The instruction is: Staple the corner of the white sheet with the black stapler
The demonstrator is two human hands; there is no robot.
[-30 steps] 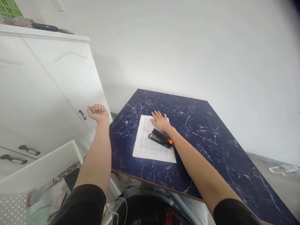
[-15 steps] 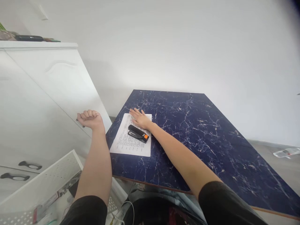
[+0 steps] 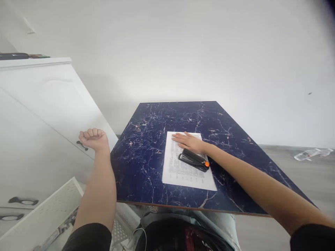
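Note:
A printed sheet of paper (image 3: 183, 176) lies on the dark blue marbled table (image 3: 141, 167); whether more sheets are under it I cannot tell. My right hand (image 3: 190, 142) rests flat on its upper part with fingers stretched out. A black stapler (image 3: 193, 159) with an orange end lies on the paper just below that hand, close to the wrist. Off the table's left side, my left hand (image 3: 94, 138) is raised in a fist in front of the white cabinet, and nothing shows in it.
The white cabinet (image 3: 34, 115) with dark handles stands at the left. Below it is a white perforated basket (image 3: 54, 209) with items inside. A white wall (image 3: 178, 52) rises behind the table. A clear plastic package (image 3: 311, 153) lies on the floor at the right.
The paper has slid right across the table, from near the left edge toward the middle, with the stapler on it and my right hand flat on top. My left fist stays raised.

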